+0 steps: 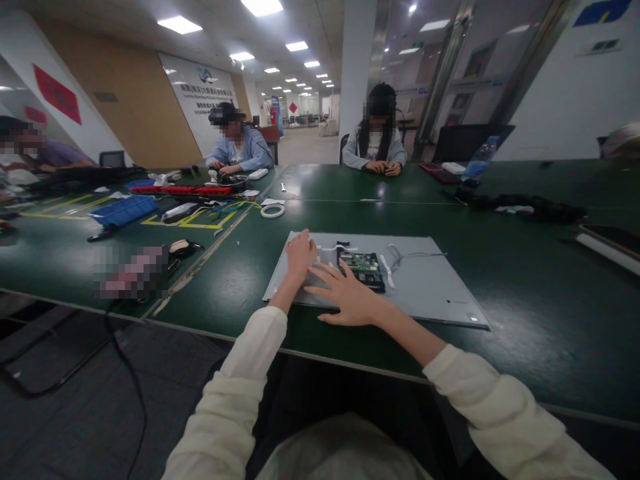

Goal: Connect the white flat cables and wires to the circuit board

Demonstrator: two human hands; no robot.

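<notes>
A flat grey panel (425, 293) lies on the green table in front of me. Near its middle sits a green circuit board (363, 262) with a black part along its near side. White ribbon cables and a thin grey cable (420, 255) rest on the panel around the board. My left hand (300, 256) is over the panel's left part, its fingers bent near the far edge; whether it holds anything is hidden. My right hand (345, 295) is spread with nothing in it, over the near edge beside the board.
A white tape roll (273, 211), a small wrench (283, 187) and a blue tray (125, 211) lie farther off. Two people sit across the table (225, 267), another at far left. A bottle (481, 159) and laptop (467, 141) stand at the far right.
</notes>
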